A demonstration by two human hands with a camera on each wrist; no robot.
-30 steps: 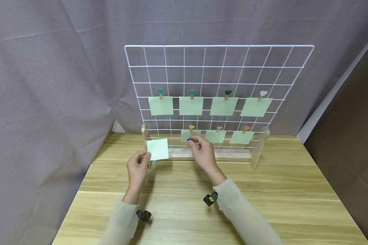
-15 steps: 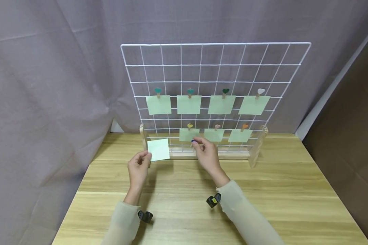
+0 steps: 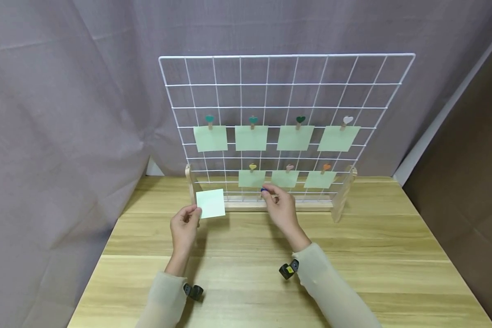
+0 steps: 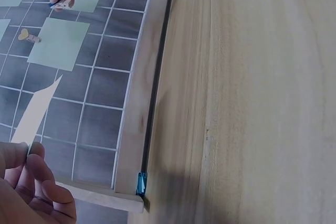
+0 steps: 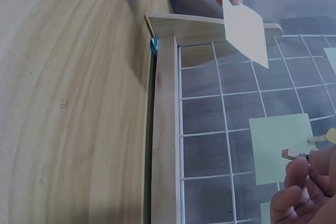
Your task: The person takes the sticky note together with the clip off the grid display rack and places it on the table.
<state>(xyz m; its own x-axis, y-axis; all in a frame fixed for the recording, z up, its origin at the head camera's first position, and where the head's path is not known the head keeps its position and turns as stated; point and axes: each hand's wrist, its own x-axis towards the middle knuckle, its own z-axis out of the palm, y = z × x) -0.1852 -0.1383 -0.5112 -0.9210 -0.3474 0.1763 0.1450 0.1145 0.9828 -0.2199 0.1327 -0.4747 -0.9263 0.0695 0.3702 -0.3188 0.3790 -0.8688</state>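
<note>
Two firm pinches, a paper note in your left and a blue clip in your right, now farther apart

Your left hand (image 3: pixel 184 225) has thumb and finger clamped on the pale green note (image 3: pixel 211 203) near its lower left corner, so the sheet stands out to the right of that grip. Your right hand (image 3: pixel 281 208) pinches a small wooden clip with a blue head (image 3: pixel 264 189), held well to the right of the note.

Compared with a second ago, your right hand has drawn away to the right. The clip then showed across the lower part of the yellow-clipped note (image 3: pixel 246 178); now it shows at that note's lower right corner. Your left hand keeps its pinch, with the sheet slightly lower against the white wire grid (image 3: pixel 287 55).

Just beyond your right fingertips are the yellow-clipped note and the pink-clipped note (image 3: pixel 285 176); whether you touch either, I cannot tell. Farther right of that grip hangs the orange-clipped note (image 3: pixel 320 179). Above both grips is the row of four notes (image 3: pixel 251 138). These seven hang as before. Below your left grip, a small turquoise object (image 4: pixel 141 183) sits against the wooden base (image 4: pixel 137 103).
</note>
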